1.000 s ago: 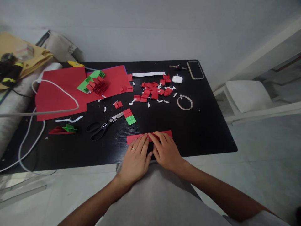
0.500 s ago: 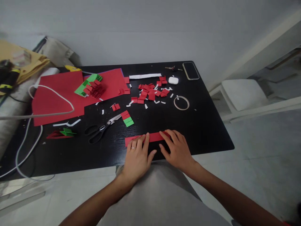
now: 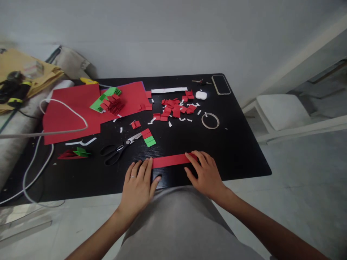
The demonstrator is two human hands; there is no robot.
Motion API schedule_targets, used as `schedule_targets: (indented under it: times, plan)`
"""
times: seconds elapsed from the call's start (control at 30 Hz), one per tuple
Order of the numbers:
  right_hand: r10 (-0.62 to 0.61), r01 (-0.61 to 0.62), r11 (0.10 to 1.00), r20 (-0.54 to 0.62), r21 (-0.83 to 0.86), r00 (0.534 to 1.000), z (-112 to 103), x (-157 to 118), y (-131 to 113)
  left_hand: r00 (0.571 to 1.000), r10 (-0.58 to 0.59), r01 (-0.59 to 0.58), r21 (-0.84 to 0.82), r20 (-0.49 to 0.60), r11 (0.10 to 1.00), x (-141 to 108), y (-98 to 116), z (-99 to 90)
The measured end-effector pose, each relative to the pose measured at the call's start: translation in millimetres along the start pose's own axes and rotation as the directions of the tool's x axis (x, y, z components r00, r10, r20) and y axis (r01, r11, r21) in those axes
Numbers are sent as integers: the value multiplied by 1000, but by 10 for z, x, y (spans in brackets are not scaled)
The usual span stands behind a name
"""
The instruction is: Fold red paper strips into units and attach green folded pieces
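A red paper strip [image 3: 169,161] lies flat near the front edge of the black table [image 3: 238,151]. My left hand [image 3: 137,182] rests with its fingertips on the strip's left end, fingers stretched out flat. On the right end lie the fingers of my right hand [image 3: 203,171], slightly bent and apart, covering that end. Neither hand grasps anything. Just beyond the strip is a small folded red and green paper piece [image 3: 149,137], touching the blades of black-handled scissors [image 3: 119,149].
Folded red paper pieces [image 3: 176,110] and white scraps lie at the back middle. Red sheets [image 3: 73,112] carry a green and red folded stack [image 3: 112,103]. A tape roll [image 3: 210,120], earbud case [image 3: 201,95], keys [image 3: 201,82] and phone [image 3: 221,84] are to the right. A white cable [image 3: 25,177] loops at left.
My left hand has slid left along the strip to its left end, uncovering the strip's middle. My right hand has stayed on the right end. The view has shifted slightly.
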State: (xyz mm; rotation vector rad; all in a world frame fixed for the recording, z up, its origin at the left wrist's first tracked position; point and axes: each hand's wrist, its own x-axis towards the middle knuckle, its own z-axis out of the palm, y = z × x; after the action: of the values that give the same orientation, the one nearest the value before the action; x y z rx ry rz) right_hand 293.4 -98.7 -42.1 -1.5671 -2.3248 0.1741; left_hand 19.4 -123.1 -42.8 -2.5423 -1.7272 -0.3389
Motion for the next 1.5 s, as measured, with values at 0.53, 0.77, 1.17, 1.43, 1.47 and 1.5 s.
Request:
schedule_targets:
  times: [0.53, 0.77, 1.17, 1.43, 1.47, 1.5]
  plan:
    - [35, -34, 999, -80, 12, 996, -76, -95, 239, 999, -24, 23, -15, -35, 1000, -49, -59, 55]
    - [23, 5, 983, -147, 182, 989, -82, 98, 220, 998, -47, 42, -107, -44, 993, 41, -147, 29]
    - [-186, 88, 889, 179, 449, 966, -54, 500, -201, 1000, 6, -10, -364, -14, 931, 300, -272, -58]
    - [-117, -8, 894, 251, 449, 961, -77, 535, -188, 989, -140, 98, -545, -35, 832, 381, -347, -75]
    - [-109, -19, 891, 255, 454, 961, -83, 539, -191, 984, -173, 119, -583, -39, 804, 394, -349, -86]
    - [-100, -35, 884, 261, 467, 960, -90, 543, -194, 977, -209, 139, -619, -42, 773, 403, -351, -96]
